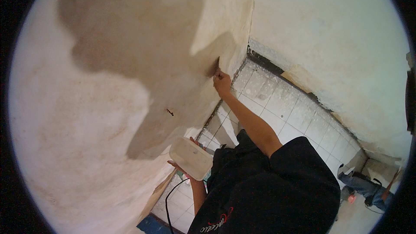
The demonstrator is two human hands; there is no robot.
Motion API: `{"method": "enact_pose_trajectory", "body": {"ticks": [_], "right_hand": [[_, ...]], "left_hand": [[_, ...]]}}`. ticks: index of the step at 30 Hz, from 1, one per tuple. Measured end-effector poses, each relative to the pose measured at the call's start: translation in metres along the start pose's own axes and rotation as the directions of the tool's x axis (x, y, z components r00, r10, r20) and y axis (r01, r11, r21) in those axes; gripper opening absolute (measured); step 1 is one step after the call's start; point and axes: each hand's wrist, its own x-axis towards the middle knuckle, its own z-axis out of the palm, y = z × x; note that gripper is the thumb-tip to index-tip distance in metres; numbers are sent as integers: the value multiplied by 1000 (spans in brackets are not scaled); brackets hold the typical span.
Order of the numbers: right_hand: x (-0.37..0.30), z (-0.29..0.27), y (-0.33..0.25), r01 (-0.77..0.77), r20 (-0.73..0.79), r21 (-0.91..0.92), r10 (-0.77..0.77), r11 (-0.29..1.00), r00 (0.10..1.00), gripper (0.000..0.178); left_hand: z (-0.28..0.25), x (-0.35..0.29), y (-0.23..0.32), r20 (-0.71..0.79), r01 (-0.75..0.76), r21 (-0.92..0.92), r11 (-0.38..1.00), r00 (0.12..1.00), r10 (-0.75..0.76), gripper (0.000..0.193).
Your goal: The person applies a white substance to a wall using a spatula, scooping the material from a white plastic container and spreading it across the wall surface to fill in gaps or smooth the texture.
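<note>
My right hand (222, 82) reaches up along a plastered wall (104, 117), its fingers closed on a thin, dark-bladed scraper (217, 63). The scraper's blade is at the wall, near the inner corner; its handle is mostly hidden in my grip. Lower down, close to the same wall, my left hand (177, 165) holds a pale rectangular plastic tub (190, 159) from below. Fingers show at two of its edges, and the palm is hidden behind it. Whitish smears mark the inside of the tub.
Tiled floor (299, 115) lies below, spattered white. Another wall (329, 34) meets mine at the corner, with a dark broken strip (268, 64) along its base. A black cable (167, 206) hangs near a blue object (152, 225). Another person in jeans (362, 185) is at lower right.
</note>
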Motion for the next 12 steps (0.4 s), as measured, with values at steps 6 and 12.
{"method": "enact_pose_trajectory", "body": {"ticks": [6,12], "right_hand": [[-66,-11,-54,126,58,-109,-120,986,991,14],[-110,-22,-53,105,205,-72,-88,992,975,36]], "left_hand": [[-5,3,-3,43,64,-27,998,997,-63,100],[10,5,-8,20,101,-93,991,995,-100,101]]}}
